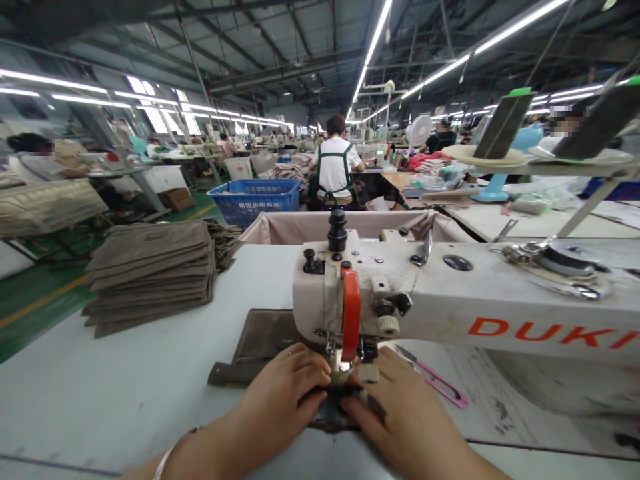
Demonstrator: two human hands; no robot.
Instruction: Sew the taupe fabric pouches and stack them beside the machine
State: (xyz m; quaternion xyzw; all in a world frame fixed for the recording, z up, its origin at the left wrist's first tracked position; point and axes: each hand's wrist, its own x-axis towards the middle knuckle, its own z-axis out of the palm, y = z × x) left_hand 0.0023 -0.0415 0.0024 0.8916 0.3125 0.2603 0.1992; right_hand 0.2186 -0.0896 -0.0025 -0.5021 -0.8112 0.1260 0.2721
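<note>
A white sewing machine [450, 293] with an orange guard [351, 313] stands on the white table [100, 387]. A grey-brown fabric piece [260, 337] lies under its needle and stretches to the left. My left hand [285, 397] presses on the fabric just left of the presser foot, fingers curled down on it. My right hand [400, 407] holds the fabric's near edge right of the needle, fingers bent. Part of the fabric is hidden under both hands.
A stack of folded grey-brown fabric pieces [150, 273] sits at the table's left. Pink thread snips [440, 383] lie right of the needle. A cloth bin [360, 227] is behind the machine, a blue basket [255, 199] beyond. A person in white [335, 167] sits ahead.
</note>
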